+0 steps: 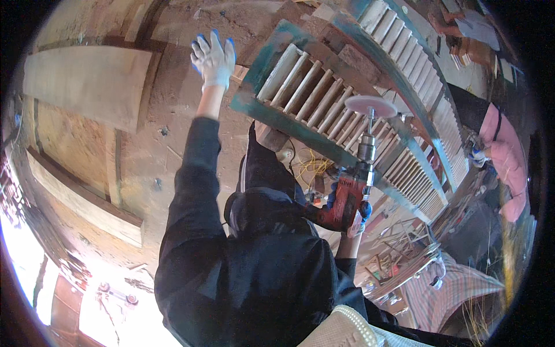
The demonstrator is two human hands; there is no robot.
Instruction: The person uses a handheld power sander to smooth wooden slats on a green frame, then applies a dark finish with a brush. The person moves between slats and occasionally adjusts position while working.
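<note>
One red drill (347, 199): head view, right of centre
Round disc (371, 106): on the drill's tip, against the slatted panel (300, 130); contact unclear
Right hand (356, 222): gripping the drill
Left hand (215, 62): gloved, fingers spread, near the panel

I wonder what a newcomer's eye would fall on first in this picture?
Probably the red drill right of centre, held in the right grip, with a round pale disc at its tip. Next comes the white-gloved left grip, spread open above and left of centre. Behind the disc, a green-edged slatted panel slants down to the right.
</note>
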